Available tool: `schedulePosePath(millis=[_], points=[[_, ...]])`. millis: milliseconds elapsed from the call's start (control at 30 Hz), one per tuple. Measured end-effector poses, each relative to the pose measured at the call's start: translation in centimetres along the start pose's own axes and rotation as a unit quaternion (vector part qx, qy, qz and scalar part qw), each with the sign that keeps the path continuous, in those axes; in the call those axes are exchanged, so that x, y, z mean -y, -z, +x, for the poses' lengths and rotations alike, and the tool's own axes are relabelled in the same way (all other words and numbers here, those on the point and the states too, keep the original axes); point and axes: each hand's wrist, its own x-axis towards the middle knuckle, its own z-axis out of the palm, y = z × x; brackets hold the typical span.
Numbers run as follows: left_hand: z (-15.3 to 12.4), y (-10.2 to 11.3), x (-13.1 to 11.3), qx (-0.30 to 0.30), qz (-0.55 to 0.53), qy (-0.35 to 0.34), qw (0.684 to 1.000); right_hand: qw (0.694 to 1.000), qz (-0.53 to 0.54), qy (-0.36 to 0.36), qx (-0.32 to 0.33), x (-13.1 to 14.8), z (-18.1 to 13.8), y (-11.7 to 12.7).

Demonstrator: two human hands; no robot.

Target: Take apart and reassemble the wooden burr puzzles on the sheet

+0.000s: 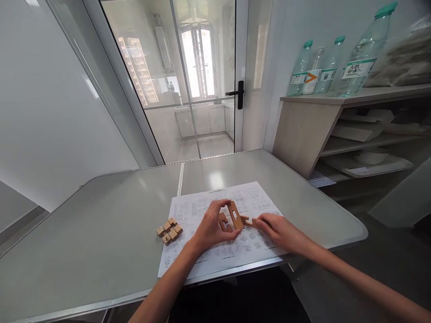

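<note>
My left hand (pixel 211 225) is curled round a flat wooden puzzle piece (pixel 235 216) with a slot through it, thumb at its lower end and fingers at its top. A second, notched wooden piece (pixel 223 222) shows inside the same hand, behind the thumb. From the right, my right hand (pixel 276 229) pinches a smaller notched wooden piece (pixel 248 221), whose left end meets the slotted piece; I cannot tell whether it goes into the slot. Beneath both hands lies a printed sheet (pixel 215 264) with rows of small diagrams.
Left of the sheet, several wooden blocks (pixel 169 230) sit in a cluster on the grey table (pixel 101 242). A shelf unit (pixel 303 134) stands at the right with plastic bottles (pixel 360 67) on top. A glass door (pixel 208 121) is beyond the table's far edge.
</note>
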Motion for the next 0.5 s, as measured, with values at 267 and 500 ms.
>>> schedulePosePath(millis=[267, 500], points=[[0.1, -0.1, -0.3, -0.071, -0.065, 0.036, 0.995, 0.949, 0.297, -0.078, 0.063, 2.6, -0.2, 1.1], [-0.1, -0.1, 0.0, -0.041, -0.277, 0.116, 0.953, 0.864, 0.476, -0.102, 0.128, 2.1, -0.3, 0.9]])
